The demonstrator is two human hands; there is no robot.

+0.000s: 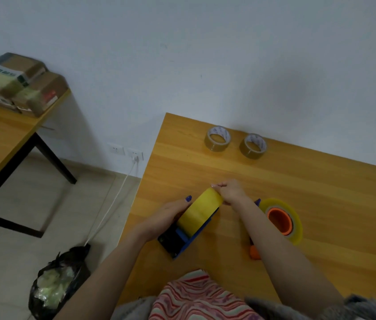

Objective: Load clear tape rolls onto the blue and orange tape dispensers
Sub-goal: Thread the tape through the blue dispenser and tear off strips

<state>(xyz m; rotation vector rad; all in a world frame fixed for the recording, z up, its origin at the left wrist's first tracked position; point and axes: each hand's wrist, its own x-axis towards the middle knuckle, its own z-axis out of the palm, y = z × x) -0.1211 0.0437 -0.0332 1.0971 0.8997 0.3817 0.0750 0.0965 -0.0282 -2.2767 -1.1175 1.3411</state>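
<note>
A yellowish clear tape roll (199, 210) sits in the blue tape dispenser (183, 243) near the table's left front edge. My left hand (171, 212) grips the roll and dispenser from the left side. My right hand (231, 191) is closed at the roll's far top edge, fingers pinched on the tape there. To the right lies the orange dispenser (279, 219) with a second clear roll (296, 224) around its orange hub; my right forearm hides part of it.
Two brown tape rolls (217, 137) (253, 145) stand near the wall on the wooden table (321, 192). On the floor to the left are a black bag (57, 282) and a white cable. Another table with cardboard boxes (18, 82) stands further left.
</note>
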